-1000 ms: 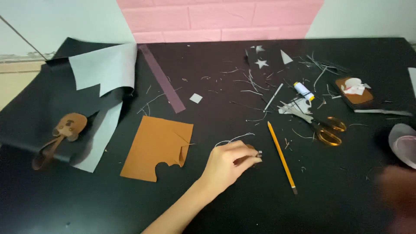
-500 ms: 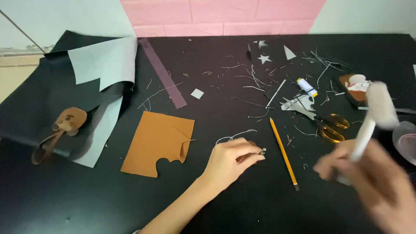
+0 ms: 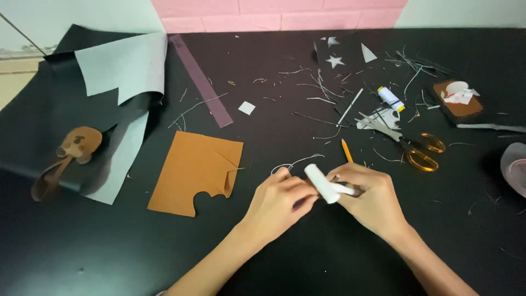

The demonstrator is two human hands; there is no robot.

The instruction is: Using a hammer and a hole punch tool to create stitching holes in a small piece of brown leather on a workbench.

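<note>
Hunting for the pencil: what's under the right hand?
The pencil's orange tip pokes out above the right hand; the rest is hidden beneath. That hand holds a white tube against the left hand.

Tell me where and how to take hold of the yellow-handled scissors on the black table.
Grip the yellow-handled scissors by the two handle loops, coming from the right and above. They lie flat on the black table with the loops toward the right and the blades pointing up-left into paper scraps, so the loop end looks like the safer, less cluttered hold. Both hands are busy with a white tube.
</note>
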